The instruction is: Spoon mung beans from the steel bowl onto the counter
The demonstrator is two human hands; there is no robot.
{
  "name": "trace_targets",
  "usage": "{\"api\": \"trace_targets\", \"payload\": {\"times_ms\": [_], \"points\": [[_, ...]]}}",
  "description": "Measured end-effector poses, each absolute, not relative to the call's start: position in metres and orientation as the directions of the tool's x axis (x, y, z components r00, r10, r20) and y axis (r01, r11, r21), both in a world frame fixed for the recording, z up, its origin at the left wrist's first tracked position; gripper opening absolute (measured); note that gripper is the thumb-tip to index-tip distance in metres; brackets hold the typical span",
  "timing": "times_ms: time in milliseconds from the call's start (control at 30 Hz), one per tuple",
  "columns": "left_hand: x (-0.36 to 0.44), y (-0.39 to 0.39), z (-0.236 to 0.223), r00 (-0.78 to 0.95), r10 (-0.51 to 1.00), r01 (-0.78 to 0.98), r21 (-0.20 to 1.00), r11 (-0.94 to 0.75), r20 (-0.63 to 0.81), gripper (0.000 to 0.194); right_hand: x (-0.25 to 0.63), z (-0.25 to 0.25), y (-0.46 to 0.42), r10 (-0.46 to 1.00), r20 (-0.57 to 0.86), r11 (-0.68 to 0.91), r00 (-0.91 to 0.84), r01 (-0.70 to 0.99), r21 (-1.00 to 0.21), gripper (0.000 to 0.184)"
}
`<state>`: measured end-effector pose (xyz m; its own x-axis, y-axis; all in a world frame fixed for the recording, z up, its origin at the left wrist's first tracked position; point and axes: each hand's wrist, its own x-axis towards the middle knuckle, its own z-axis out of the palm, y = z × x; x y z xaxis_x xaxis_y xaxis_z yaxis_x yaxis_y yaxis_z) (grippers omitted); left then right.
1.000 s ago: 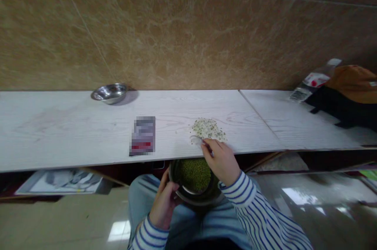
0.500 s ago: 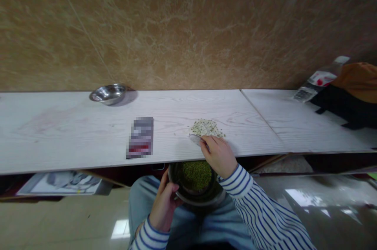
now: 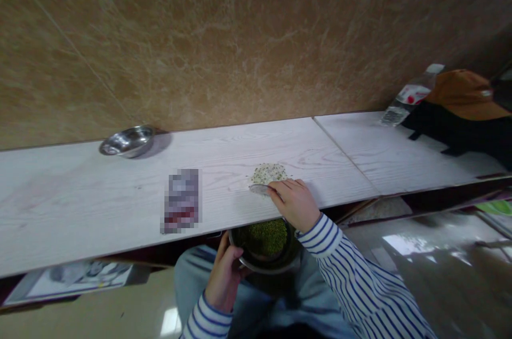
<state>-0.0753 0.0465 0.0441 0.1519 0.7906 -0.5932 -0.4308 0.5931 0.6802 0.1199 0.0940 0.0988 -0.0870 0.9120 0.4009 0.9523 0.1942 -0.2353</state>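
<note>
My left hand (image 3: 224, 275) is closed round the rim of a dark metal bowl (image 3: 256, 260) full of green beans (image 3: 266, 236), held on my lap just under the table's front edge. My right hand (image 3: 294, 203) rests on the white wooden table (image 3: 100, 200) and pinches a small metal spoon (image 3: 259, 188). The spoon's bowl lies at the near side of a little pile of mixed pale and green grains (image 3: 269, 172) on the tabletop.
An empty steel bowl (image 3: 127, 141) stands at the back left by the brown tiled wall. A blurred flat packet (image 3: 182, 200) lies left of the pile. At the far right are a plastic bottle (image 3: 408, 95), an orange cap (image 3: 464, 95) and a black bag (image 3: 460, 134).
The right hand with the spoon has slid a little up onto the table toward the pile. The view has tilted and shifted; the left hand still grips the bowl.
</note>
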Motion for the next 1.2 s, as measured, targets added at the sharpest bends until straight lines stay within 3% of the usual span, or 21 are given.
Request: {"api": "trace_targets", "payload": {"times_ms": [533, 733, 867, 1200], "points": [[-0.064, 0.034, 0.036, 0.098, 0.79, -0.463, 0.675, 0.574, -0.605, 0.057, 0.178, 0.092, 0.075, 0.864, 0.504, 0.186, -0.005, 0.932, -0.311, 0.022], [-0.063, 0.032, 0.034, 0.084, 0.79, -0.436, 0.69, 0.577, -0.607, 0.058, 0.196, 0.093, 0.088, 0.876, 0.479, 0.074, 0.064, 0.962, -0.264, 0.024], [-0.06, 0.03, 0.033, 0.09, 0.786, -0.442, 0.683, 0.582, -0.612, 0.058, 0.209, 0.106, 0.116, 0.935, 0.337, -0.038, 0.107, 0.978, -0.206, 0.025], [-0.058, 0.029, 0.036, 0.081, 0.78, -0.454, 0.674, 0.583, -0.62, 0.059, 0.199, 0.108, 0.139, 0.96, 0.274, 0.002, 0.052, 0.981, -0.192, 0.023]]}}
